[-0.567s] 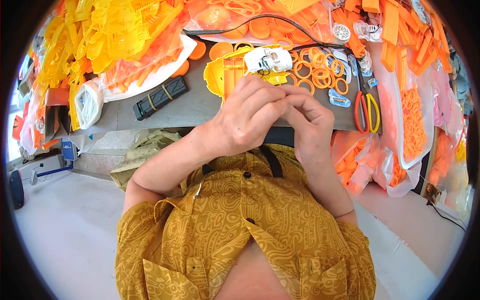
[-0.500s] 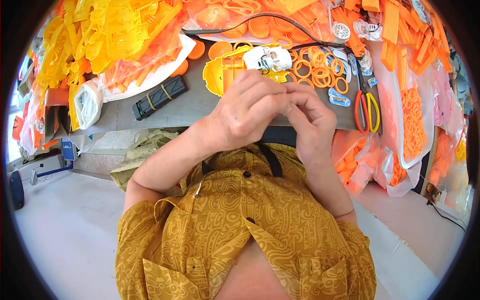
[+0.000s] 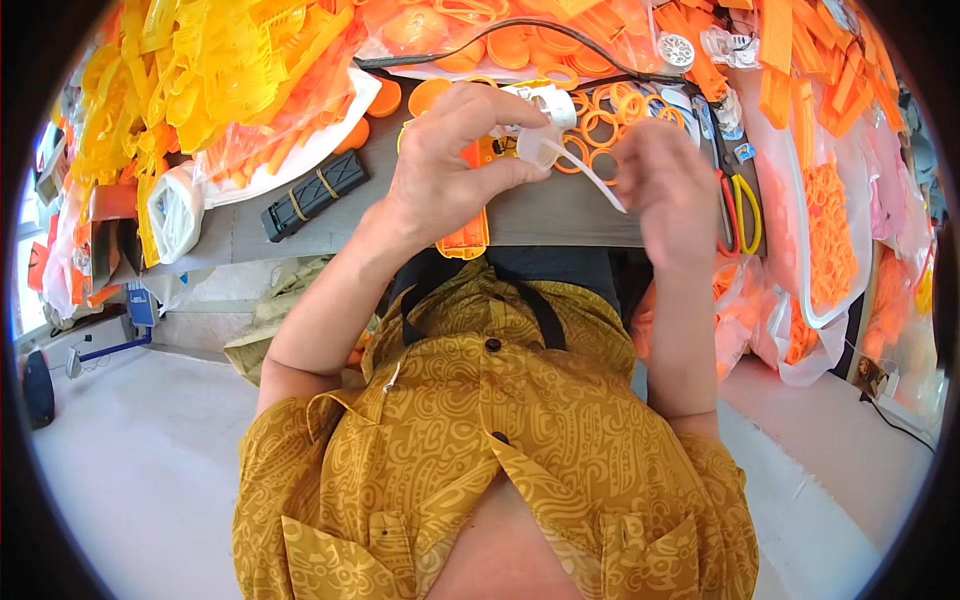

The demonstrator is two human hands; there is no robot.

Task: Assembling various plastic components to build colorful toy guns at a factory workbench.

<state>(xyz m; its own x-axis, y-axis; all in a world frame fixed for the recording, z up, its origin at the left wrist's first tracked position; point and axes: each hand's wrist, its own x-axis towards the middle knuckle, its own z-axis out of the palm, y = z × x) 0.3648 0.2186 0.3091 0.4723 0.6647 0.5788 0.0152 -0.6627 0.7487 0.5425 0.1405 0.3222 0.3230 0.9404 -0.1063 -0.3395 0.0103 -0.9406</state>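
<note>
Above the grey table point(image 3: 560, 222), my left hand point(image 3: 450, 160) pinches a small translucent white cup-shaped piece point(image 3: 538, 150) between thumb and fingers. A thin white strip point(image 3: 595, 180) trails from that piece down to the right. My right hand point(image 3: 668, 185) is raised to the right of the strip, and motion smears its fingers. A yellow-orange plastic housing point(image 3: 463, 240) lies partly hidden beneath my left hand. Just beyond my left fingertips sits a white plastic mechanism point(image 3: 552, 103), partly covered.
Orange rings point(image 3: 598, 130) lie behind my hands. Scissors with red and yellow handles point(image 3: 742, 215) rest at the right. A banded black block point(image 3: 315, 195) is at the left. Yellow plastic parts point(image 3: 215, 75) heap up far left; a bin of small orange pieces point(image 3: 828, 250) stands right.
My hands have parted: the right moved to the right and the left shifted slightly left. The translucent piece and its strip have come into sight, as has more of the housing.
</note>
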